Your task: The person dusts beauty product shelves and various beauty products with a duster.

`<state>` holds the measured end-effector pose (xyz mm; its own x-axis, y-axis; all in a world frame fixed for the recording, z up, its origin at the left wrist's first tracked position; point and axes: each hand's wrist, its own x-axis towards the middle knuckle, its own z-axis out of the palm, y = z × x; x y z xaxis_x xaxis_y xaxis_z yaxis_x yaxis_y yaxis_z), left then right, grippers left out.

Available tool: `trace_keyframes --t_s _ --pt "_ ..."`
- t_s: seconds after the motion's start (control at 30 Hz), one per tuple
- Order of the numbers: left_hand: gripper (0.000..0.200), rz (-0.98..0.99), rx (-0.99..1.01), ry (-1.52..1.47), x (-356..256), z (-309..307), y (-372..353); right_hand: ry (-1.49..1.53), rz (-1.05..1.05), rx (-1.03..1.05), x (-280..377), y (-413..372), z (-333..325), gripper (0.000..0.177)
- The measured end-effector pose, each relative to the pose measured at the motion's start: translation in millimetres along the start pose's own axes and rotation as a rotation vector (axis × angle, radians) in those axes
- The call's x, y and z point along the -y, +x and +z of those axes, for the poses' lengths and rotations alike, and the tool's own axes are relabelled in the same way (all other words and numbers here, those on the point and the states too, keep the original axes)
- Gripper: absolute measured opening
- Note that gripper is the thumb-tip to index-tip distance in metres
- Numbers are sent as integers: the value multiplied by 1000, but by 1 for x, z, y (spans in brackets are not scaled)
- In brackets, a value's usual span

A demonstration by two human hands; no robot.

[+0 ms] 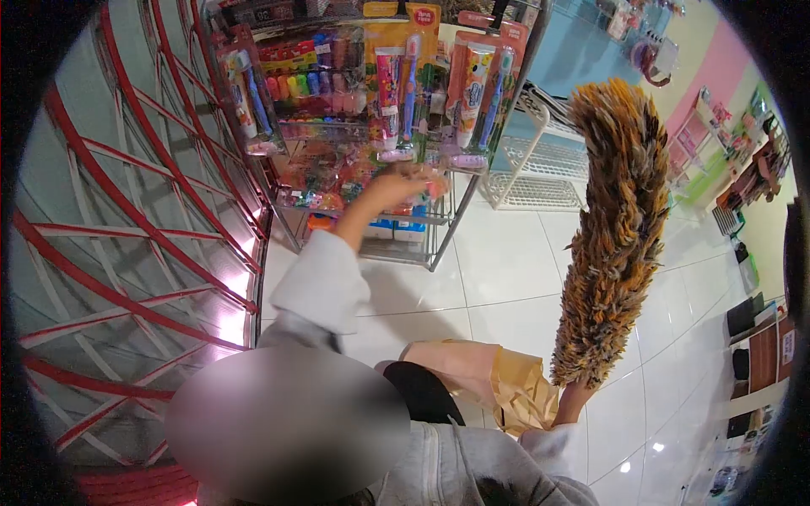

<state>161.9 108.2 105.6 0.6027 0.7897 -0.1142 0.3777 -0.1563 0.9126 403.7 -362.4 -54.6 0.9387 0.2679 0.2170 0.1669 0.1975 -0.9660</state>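
Note:
My left hand (pixel 403 186) reaches to the lower part of a wire display rack (pixel 450 221). Its fingers look closed around a small pinkish thing (pixel 436 185) that is too blurred to name. Just above it hang toothbrush and toothpaste packs (pixel 396 93). Behind and left of it lie colourful small packets (pixel 316 173) on a shelf. My right hand (pixel 575 401) grips the lower end of a brown and orange feather duster (pixel 614 228), which stands nearly upright. A brown paper bag (pixel 481 367) is beside that hand; where its handles go is hidden.
A red and grey folding lattice gate (pixel 126 228) stands close on the left. Behind the rack is a white wire shelf (pixel 540 160). White floor tiles (pixel 506 291) stretch between the rack and the goods along the right wall. A blurred oval covers the lower left.

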Motion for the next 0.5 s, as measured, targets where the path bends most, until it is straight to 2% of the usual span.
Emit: trace_keyframes --t_s 0.07,0.17,0.27,0.37,0.4,0.43,0.5 --pt "67 -106 127 -349 14 -26 -25 -38 -15 -25 -11 3 -8 51" --pt "69 -121 269 -814 57 -39 -85 -101 -34 51 2 3 -3 48" --pt "71 -43 266 -1060 115 -27 -133 -227 -69 216 26 -1 21 46" --pt "59 37 118 -1153 99 -13 -180 -378 -133 482 50 -10 55 44" --pt "59 -50 -14 -1104 94 -12 -191 -382 -126 509 61 -13 68 44" --pt "60 -136 -144 -1047 90 -14 -197 -488 -193 710 69 -17 80 43" --pt "65 -176 -281 -1036 98 -23 -209 -595 -264 960 84 -24 96 41"
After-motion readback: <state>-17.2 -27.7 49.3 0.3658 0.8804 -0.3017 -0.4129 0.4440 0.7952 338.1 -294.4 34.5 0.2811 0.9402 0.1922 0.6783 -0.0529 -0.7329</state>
